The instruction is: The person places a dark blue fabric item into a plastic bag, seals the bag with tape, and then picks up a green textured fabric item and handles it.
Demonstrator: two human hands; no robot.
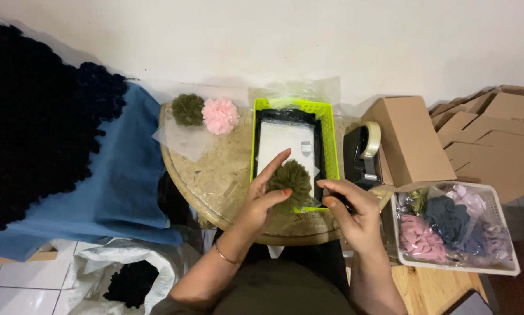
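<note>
Holding an olive pompom (289, 182) in left hand (261, 201) fingers over near end of green basket (331, 140); right hand (352, 213) curled, grip unclear.

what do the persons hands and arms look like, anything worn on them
Both forearms are bare, with no sleeves in view. The left hand has a thin bangle at the wrist. The nails look painted orange-red on both hands. The right hand shows no ring or band that I can make out.

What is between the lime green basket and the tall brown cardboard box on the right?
In the head view, a black tape dispenser with a roll of pale tape stands between the lime green basket and the brown cardboard box.
</note>
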